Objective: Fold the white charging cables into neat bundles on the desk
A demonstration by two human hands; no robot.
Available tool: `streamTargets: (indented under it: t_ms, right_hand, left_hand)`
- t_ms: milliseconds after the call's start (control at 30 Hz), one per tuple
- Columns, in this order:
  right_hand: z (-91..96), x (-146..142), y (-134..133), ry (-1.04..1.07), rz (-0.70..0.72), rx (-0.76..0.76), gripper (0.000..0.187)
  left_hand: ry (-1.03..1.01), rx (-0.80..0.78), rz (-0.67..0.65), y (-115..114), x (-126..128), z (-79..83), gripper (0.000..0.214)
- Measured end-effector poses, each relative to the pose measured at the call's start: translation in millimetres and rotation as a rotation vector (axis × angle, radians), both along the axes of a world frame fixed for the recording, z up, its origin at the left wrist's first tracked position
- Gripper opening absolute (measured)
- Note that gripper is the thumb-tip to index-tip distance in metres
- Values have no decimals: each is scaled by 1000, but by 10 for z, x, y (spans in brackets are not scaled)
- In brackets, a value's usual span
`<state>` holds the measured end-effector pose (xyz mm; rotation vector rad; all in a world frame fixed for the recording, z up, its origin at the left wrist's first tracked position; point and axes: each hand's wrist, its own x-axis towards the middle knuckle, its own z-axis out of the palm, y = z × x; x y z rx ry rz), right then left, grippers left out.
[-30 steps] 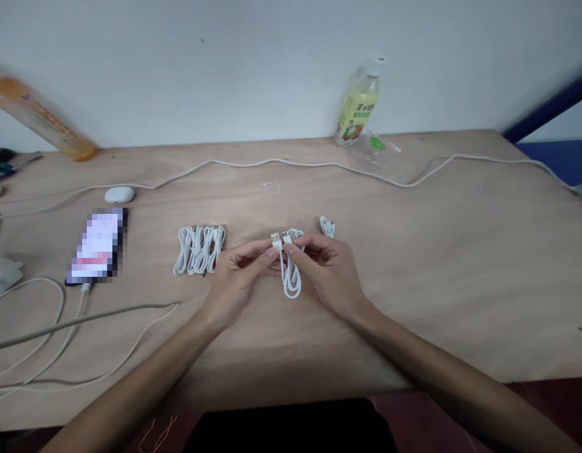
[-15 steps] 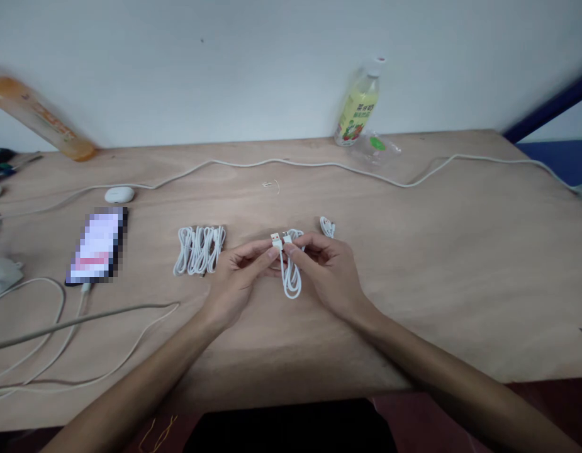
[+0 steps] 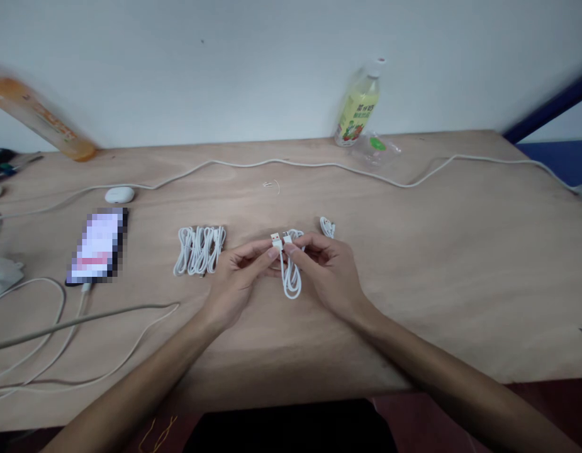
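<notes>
Between both hands, above the middle of the wooden table, is a coiled white USB cable (image 3: 291, 282). My left hand (image 3: 238, 272) pinches it near the flat USB plug, thumb on top. My right hand (image 3: 332, 269) closes on the smaller plug beside it, and the two plugs point away from me side by side. The loops hang down between the thumbs. Left of my left hand lies a row of several coiled white cables (image 3: 199, 250). Another coiled white cable (image 3: 327, 227) rests just beyond my right hand, partly hidden by it.
A phone (image 3: 96, 245) with a cord plugged in lies left, near a white earbud case (image 3: 119, 195). A long white cord (image 3: 272, 162) crosses the back. Against the wall lean an orange bottle (image 3: 45, 119) and a yellow bottle (image 3: 359, 107), with a clear wrapper (image 3: 378, 150).
</notes>
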<state>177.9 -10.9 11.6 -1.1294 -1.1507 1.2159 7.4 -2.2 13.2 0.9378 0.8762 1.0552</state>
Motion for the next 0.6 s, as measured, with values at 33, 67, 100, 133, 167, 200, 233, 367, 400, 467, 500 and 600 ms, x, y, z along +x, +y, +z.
streamTargets:
  t_ms: [33,67,100,133,167,200,233,367,400,467,500,600]
  right_hand:
    - [2,-2,0,8,1,-3,18]
    - [3,-5,-1,14,2,-6,18]
    - [4,-6,-2,17,2,-9,18]
    - [4,-6,-2,17,1,-11,18]
    - [5,-5,-3,13,0,-11,18]
    - [5,-4,-3,6,-1,-11,19]
    - [5,-2,-3,-1,-4,-9,19]
    - [7,-1,-1,1,-1,0,18]
    - [7,-2,-1,7,-1,0,18]
    - [8,-6,1,17,-5,2,18]
    - [8,-7,2,21,-9,5,18]
    - [7,-7,4,23,-10,6,18]
  left_hand:
    - [1,0,0,-1,2,4,25]
    - [2,-1,-1,-1,3,7,25]
    - [3,-1,-3,-1,4,9,24]
    - [3,-2,-5,-1,5,10,24]
    - [2,-1,-6,-1,6,9,25]
    - [1,0,-6,-2,6,7,25]
    - [0,0,-6,-2,7,4,25]
    - [0,-4,-2,-2,8,-8,26]
    - [-3,-5,-2,-1,7,-9,26]
    - [-7,-2,-3,2,6,-10,27]
    - [-6,0,-4,3,4,-11,28]
    - [1,4,-7,4,-3,-15,28]
